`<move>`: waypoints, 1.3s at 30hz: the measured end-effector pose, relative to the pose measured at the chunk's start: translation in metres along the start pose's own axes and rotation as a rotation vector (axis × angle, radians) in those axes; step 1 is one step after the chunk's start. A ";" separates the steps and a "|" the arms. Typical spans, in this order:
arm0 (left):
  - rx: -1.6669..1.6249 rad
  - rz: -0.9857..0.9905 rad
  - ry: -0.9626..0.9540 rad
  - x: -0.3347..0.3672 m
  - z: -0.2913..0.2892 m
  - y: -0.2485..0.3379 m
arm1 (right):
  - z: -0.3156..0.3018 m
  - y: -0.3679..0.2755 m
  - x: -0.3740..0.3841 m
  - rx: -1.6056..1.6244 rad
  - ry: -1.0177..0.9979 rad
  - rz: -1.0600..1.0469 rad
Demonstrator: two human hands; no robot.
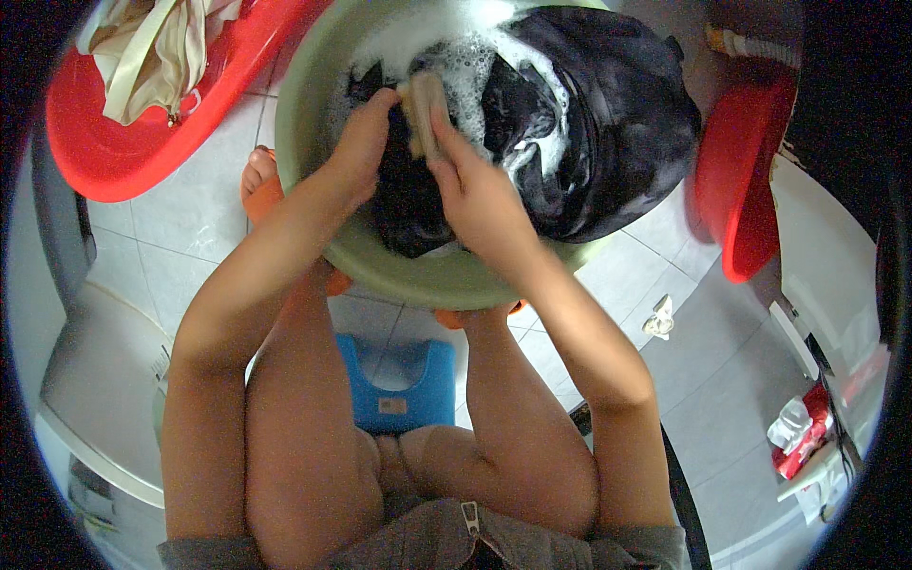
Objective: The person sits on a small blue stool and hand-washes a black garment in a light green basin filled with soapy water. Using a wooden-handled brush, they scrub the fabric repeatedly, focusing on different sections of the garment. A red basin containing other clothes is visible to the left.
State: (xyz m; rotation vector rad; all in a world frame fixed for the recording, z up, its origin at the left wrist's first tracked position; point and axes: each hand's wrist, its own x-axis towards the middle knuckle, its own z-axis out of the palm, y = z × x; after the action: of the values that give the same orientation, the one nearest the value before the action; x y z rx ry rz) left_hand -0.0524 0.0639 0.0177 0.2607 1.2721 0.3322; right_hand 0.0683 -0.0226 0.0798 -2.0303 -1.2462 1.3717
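Observation:
My right hand [478, 197] is closed round a pale scrubbing brush [432, 106], whose bristle side faces left. Beside it my left hand [365, 141] is closed on the wet dark cloth [404, 204], its thumb close to the bristles; its other fingers are mostly hidden. Both hands are over a pale green round basin [380, 280], and slight blur softens them. White suds [465, 62] lie over the cloth. More of the black fabric bulges up on the right and hangs over the basin's rim.
A red basin [123, 176] with a cream cloth bag [157, 62] stands at the far left. Another red basin [746, 190] leans at the right, near a ribbed hose [755, 46]. A blue plastic stool [408, 380] is between my legs. Crumpled white paper [658, 317] lies on the tiles.

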 end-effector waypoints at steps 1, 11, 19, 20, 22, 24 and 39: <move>-0.024 -0.051 0.042 -0.004 0.005 0.002 | -0.001 -0.001 -0.017 0.002 -0.019 -0.002; -0.122 0.067 0.004 0.004 -0.003 -0.002 | 0.013 -0.026 0.010 -0.118 -0.068 0.043; -0.272 -0.066 -0.035 0.022 -0.009 -0.005 | 0.003 0.001 -0.044 -0.318 -0.136 0.127; -0.288 -0.102 -0.018 0.022 -0.010 -0.007 | 0.001 0.005 -0.052 -0.333 -0.161 0.174; -0.313 -0.177 0.007 0.013 0.000 -0.001 | 0.000 0.008 -0.053 -0.318 -0.146 0.145; -0.297 -0.162 -0.007 0.010 -0.001 -0.001 | 0.007 0.006 -0.039 -0.255 -0.125 0.097; 0.121 -0.007 0.153 0.004 0.002 -0.001 | 0.006 -0.003 -0.018 -0.346 -0.034 -0.010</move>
State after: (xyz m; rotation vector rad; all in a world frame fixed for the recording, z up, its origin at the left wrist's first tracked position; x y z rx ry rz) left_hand -0.0491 0.0645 0.0145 0.3389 1.4459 0.2734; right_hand 0.0595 -0.0371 0.0893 -2.2271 -1.5989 1.2594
